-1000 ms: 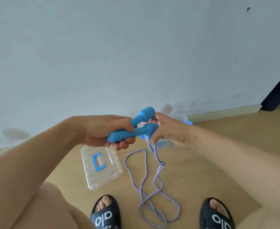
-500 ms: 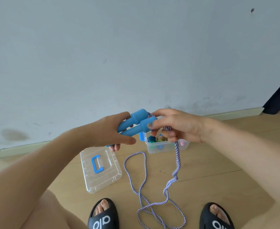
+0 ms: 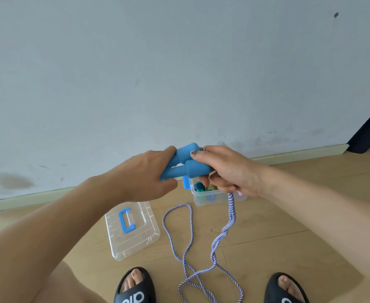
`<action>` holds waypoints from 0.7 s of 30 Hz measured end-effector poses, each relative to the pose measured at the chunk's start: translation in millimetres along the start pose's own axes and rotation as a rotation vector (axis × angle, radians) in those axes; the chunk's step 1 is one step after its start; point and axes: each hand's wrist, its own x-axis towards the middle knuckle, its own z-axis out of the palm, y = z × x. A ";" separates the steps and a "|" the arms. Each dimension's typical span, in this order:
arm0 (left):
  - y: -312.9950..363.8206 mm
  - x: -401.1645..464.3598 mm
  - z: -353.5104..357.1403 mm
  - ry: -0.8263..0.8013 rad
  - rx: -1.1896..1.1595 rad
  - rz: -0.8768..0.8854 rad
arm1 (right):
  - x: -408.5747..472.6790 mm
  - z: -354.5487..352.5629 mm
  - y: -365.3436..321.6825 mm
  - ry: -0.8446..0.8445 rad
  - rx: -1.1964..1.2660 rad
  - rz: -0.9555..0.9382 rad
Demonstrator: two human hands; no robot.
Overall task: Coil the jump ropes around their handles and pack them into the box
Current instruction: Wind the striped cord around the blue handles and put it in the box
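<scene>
Two blue jump rope handles (image 3: 185, 165) are held side by side in front of the wall. My left hand (image 3: 142, 178) grips their lower ends. My right hand (image 3: 227, 171) closes over their thick ends and holds the purple-and-white rope (image 3: 231, 213), which hangs down doubled from the fist. The rope's loose length (image 3: 188, 248) trails in loops on the floor between my feet. Behind my hands, a clear plastic box (image 3: 214, 199) stands on the floor with coiled ropes inside; my right hand partly hides it.
The box's clear lid (image 3: 133, 231) with a blue handle lies flat on the wooden floor at the left. My feet in black slippers (image 3: 133, 287) (image 3: 285, 288) stand at the bottom edge. A grey wall and skirting board (image 3: 300, 153) run behind.
Both hands rose with the handles. My right hand swung over the handle ends and pulled the rope up and to the right, so less rope lies on the floor.
</scene>
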 end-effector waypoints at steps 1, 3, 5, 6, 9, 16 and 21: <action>-0.6 1.2 0.3 0.015 0.013 0.010 | -0.6 0.1 -1.3 0.006 -0.025 0.002; -0.7 2.6 0.7 0.030 0.047 0.028 | -1.3 -0.2 -3.1 0.011 -0.061 -0.003; -0.1 4.1 1.1 0.039 0.062 0.050 | -0.8 0.0 -3.4 0.014 -0.075 -0.006; 0.2 4.8 1.0 0.043 0.068 0.067 | -0.4 0.5 -3.2 0.016 -0.075 -0.004; -1.3 6.4 -0.2 0.078 0.097 0.115 | 2.5 1.3 -2.3 0.019 -0.043 -0.018; -4.4 9.6 2.6 0.212 0.162 0.052 | 5.6 0.6 -3.3 0.073 0.074 -0.045; -2.8 12.1 -0.8 0.223 0.199 -0.056 | 12.2 -1.3 -3.2 0.111 0.132 -0.017</action>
